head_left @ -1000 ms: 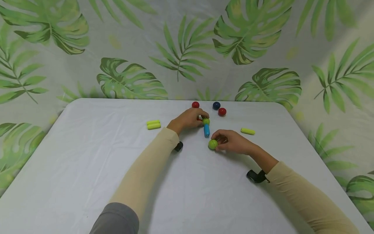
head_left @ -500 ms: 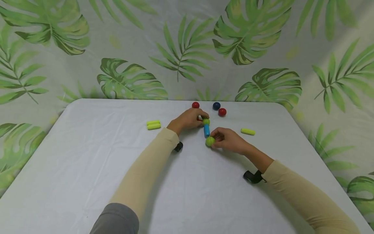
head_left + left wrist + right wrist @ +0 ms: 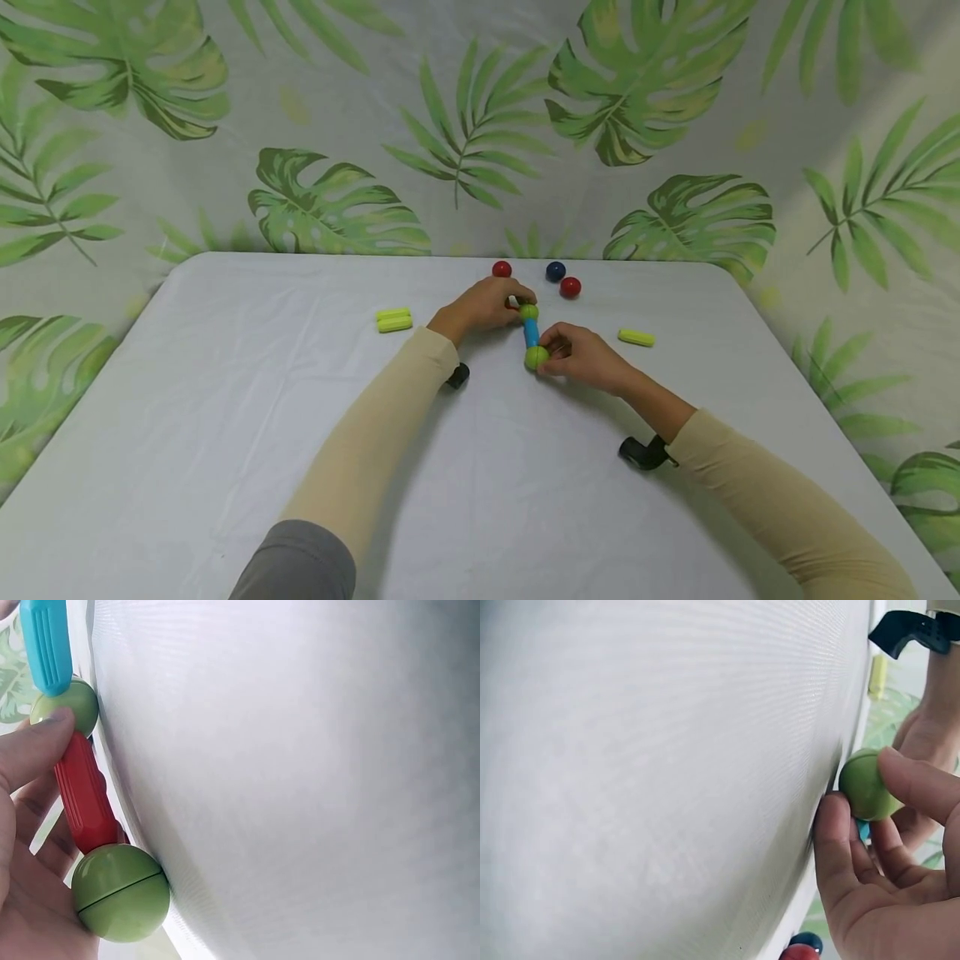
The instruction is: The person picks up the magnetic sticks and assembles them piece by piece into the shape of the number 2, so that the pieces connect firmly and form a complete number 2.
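My left hand (image 3: 491, 302) pinches a green ball (image 3: 84, 705), its thumb across that ball in the left wrist view. From this ball a blue rod (image 3: 46, 645) extends one way and a red rod (image 3: 86, 795) the other. At the red rod's far end sits another green ball (image 3: 121, 892), close to the palm. My right hand (image 3: 581, 358) grips a further green ball (image 3: 868, 784) between thumb and fingers. In the head view that ball meets the near end of the blue rod; whether it is fixed on cannot be told.
Two yellow-green rods (image 3: 394, 320) lie left of the hands, and a single yellow-green rod (image 3: 636, 337) lies to the right. Along the back edge are a red ball (image 3: 502, 268), a dark blue ball (image 3: 556, 271) and another red ball (image 3: 570, 287). A leaf-patterned cloth hangs behind the white table (image 3: 480, 500).
My right hand has moved left and slightly away from me with its green ball, closing the gap to the blue rod. My left hand has stayed in place.
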Motion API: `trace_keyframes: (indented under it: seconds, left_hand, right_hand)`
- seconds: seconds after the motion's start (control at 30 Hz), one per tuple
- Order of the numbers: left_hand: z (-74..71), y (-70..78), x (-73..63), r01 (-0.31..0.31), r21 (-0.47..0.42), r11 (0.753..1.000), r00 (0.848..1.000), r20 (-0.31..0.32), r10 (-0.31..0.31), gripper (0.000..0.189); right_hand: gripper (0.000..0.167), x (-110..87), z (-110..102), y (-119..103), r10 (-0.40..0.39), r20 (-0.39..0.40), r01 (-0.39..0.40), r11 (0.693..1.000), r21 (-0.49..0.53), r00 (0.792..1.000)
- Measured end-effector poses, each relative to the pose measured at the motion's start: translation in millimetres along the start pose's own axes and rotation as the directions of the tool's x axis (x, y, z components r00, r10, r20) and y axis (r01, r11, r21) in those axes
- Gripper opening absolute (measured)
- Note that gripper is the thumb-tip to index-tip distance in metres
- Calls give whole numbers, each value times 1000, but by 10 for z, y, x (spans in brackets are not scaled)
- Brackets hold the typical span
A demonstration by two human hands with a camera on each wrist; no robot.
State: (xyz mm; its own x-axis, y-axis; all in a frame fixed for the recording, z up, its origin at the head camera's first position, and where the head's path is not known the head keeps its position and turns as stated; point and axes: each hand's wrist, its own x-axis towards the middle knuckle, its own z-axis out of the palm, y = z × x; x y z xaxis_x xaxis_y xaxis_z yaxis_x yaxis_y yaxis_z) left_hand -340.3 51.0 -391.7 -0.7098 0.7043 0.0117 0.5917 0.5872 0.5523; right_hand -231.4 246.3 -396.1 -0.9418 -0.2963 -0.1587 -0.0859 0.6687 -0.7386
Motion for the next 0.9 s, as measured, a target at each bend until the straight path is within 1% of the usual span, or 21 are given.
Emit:
trace_keyframes:
  seconds: [0.3,0.5,0.67,0.77,0.83,0.9]
  left_hand:
    - [2,5,-9,2,-2,1000,1000,4,-2,37]
    - [5,5,-8,-1,-5,1000,1000,11,1,36]
    - [1,4,-6,-2,6,1000,1000,12,2,36]
    - [-68,15,-33,5,28,1000,1000,20,-6,39]
    - [-169,31,-64,-4,60,998,1000,20,3,41]
    - [-308,55,-117,-25,86,996,1000,10,24,41]
  right_hand:
    - [37,10,21,-26,21,11,-21,1000,0,1000]
    - [37,14,31,-25,20,21,-20,1000,-13,1000]
    - [37,15,28,-32,33,26,-33,999,-10,999]
    - [38,23,26,-35,37,37,-36,999,-10,999]
    - [38,24,19,-41,44,40,-44,999,-16,998]
    - [38,17,5,-46,51,41,-50,998,-28,998]
